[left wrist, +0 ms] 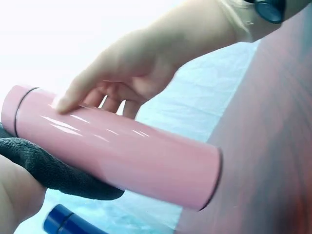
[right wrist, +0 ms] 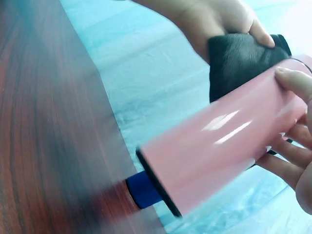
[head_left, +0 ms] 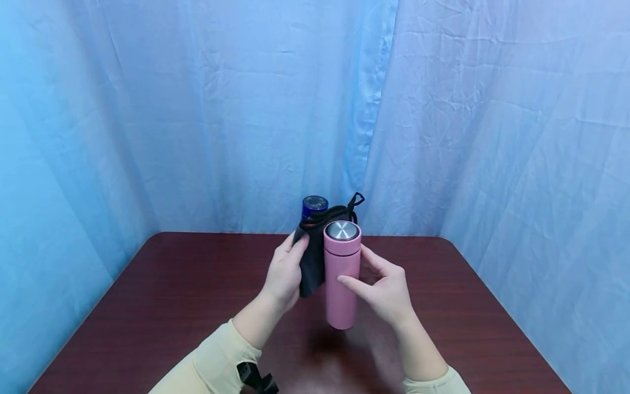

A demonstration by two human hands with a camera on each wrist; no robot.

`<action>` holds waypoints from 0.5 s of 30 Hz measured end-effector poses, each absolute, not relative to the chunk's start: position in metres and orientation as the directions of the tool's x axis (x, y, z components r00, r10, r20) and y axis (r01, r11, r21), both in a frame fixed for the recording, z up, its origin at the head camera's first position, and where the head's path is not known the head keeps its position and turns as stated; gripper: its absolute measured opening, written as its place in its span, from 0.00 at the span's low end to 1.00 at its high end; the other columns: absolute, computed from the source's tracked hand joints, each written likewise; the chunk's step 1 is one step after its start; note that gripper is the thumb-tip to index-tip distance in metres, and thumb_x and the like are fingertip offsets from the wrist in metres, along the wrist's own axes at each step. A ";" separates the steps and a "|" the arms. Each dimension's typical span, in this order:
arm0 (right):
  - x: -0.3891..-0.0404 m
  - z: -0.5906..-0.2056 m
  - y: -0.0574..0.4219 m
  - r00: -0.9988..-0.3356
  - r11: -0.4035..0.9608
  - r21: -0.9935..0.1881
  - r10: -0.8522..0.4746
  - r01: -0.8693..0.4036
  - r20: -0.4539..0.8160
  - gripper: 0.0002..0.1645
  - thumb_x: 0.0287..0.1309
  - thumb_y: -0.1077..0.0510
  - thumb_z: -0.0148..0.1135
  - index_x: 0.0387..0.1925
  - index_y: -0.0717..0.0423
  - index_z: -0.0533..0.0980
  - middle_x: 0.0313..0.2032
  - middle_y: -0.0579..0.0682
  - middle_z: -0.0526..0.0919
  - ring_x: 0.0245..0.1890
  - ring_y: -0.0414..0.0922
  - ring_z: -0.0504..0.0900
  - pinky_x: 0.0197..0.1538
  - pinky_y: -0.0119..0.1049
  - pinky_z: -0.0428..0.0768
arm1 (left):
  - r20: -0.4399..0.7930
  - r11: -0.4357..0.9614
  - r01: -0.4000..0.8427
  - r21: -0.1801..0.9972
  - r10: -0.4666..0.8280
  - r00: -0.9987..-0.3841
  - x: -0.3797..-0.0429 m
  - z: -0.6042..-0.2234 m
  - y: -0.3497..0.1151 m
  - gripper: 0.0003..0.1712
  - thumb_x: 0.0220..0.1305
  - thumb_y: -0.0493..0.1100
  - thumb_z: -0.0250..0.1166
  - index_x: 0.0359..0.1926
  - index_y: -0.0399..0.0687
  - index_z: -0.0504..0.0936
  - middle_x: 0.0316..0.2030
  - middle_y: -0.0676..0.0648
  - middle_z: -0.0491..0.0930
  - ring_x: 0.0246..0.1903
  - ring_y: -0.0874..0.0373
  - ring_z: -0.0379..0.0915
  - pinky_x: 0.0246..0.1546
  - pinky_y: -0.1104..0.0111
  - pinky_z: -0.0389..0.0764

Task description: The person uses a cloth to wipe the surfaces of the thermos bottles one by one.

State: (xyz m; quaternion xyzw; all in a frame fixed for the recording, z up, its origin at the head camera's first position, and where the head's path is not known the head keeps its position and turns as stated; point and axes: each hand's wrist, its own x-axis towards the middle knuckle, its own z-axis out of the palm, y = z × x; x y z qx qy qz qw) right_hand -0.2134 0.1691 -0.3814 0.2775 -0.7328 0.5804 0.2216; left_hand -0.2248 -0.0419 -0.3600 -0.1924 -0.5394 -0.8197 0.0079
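In the head view my right hand (head_left: 386,290) grips a pink thermos bottle (head_left: 341,290) with a silver-topped lid, thumb on its near side and fingers behind. The bottle is upright and raised over the table, its shadow below it. My left hand (head_left: 287,268) pinches a black drawstring pouch (head_left: 311,268) just left of the bottle, thumb on its front. The pouch's cord (head_left: 355,203) sticks up behind the lid. In the right wrist view the pouch (right wrist: 239,61) lies against the pink bottle (right wrist: 219,141). The bottle hides part of the pouch.
A blue bottle (head_left: 315,204) stands behind the pouch, mostly hidden by it in the head view. Under everything is a dark red-brown wooden table (head_left: 206,290). Light blue curtains (head_left: 256,109) surround its back and sides.
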 end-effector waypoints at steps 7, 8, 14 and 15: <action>-0.212 -0.379 0.171 -0.596 0.428 -0.473 -0.220 -0.770 0.772 0.45 0.41 0.63 0.85 0.65 0.59 0.78 0.52 0.53 0.86 0.42 0.46 0.88 0.37 0.40 0.86 | 0.670 -0.039 0.672 0.739 0.142 -0.728 -0.220 -0.351 -0.043 0.24 0.79 0.37 0.52 0.71 0.49 0.74 0.67 0.48 0.75 0.67 0.52 0.69 0.65 0.58 0.71; -0.212 -0.379 0.171 -0.585 0.468 -0.441 -0.222 -0.766 0.780 0.45 0.41 0.62 0.85 0.64 0.58 0.78 0.51 0.53 0.86 0.42 0.45 0.88 0.37 0.40 0.86 | 0.731 0.043 0.743 0.668 0.154 -0.665 -0.219 -0.351 -0.042 0.24 0.77 0.35 0.54 0.71 0.46 0.74 0.67 0.48 0.74 0.68 0.51 0.67 0.68 0.57 0.67; -0.213 -0.381 0.170 -0.496 0.678 -0.201 -0.272 -0.707 0.825 0.38 0.42 0.53 0.83 0.59 0.55 0.81 0.37 0.48 0.88 0.30 0.39 0.84 0.32 0.38 0.85 | 0.837 0.403 0.870 0.284 0.339 -0.430 -0.210 -0.345 -0.036 0.24 0.72 0.36 0.58 0.67 0.42 0.77 0.68 0.46 0.73 0.72 0.47 0.62 0.71 0.44 0.59; -0.214 -0.382 0.170 -0.472 0.693 -0.153 -0.298 -0.705 0.830 0.37 0.42 0.52 0.83 0.57 0.55 0.81 0.37 0.48 0.87 0.30 0.41 0.84 0.32 0.40 0.84 | 0.818 0.419 0.865 0.277 0.370 -0.441 -0.210 -0.342 -0.036 0.24 0.72 0.37 0.57 0.67 0.43 0.77 0.68 0.46 0.73 0.71 0.48 0.62 0.70 0.44 0.59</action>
